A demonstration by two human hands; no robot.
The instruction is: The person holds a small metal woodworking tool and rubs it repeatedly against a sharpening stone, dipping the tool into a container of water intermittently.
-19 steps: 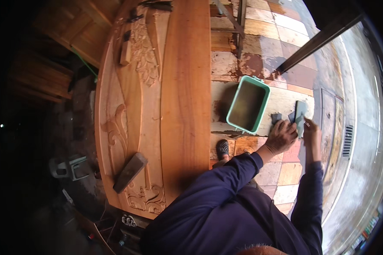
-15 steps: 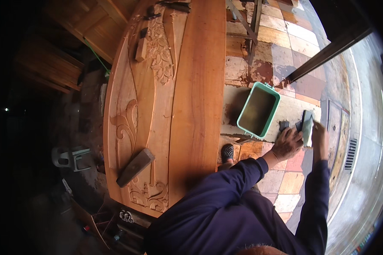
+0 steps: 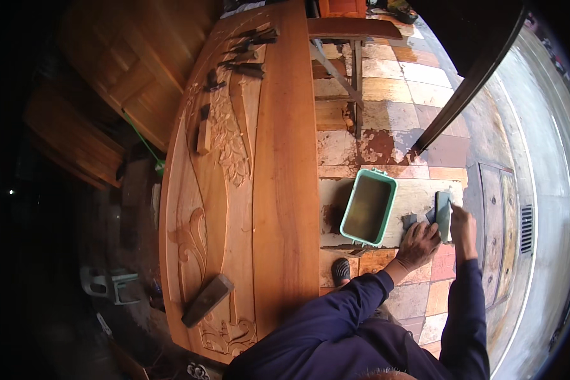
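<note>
At the right, a long grey-green sharpening stone [image 3: 443,212] lies on a low pale bench [image 3: 418,190]. My left hand [image 3: 418,246] is closed at the stone's near left side, its fingertips against it. Along the right edge of the stone, my right hand [image 3: 465,233] is pinched; whatever it holds is too small and covered to name. Two small dark flat pieces lie by my left fingers, one a grey square [image 3: 410,220]. Left of them stands a mint-green basin [image 3: 389,212] of murky water.
A carved wooden panel [image 3: 285,190] fills the middle, bearing several chisels [image 3: 244,66], a wood-handled tool [image 3: 204,136] and a wooden block [image 3: 208,300]. A dark post [image 3: 453,104] rises beyond the bench. A plastic stool [image 3: 115,285] stands at left.
The view has shifted, so the panel, basin and bench appear lower and more chisels show at the far end. Both hands stay at the stone, with my right hand still at its right edge.
</note>
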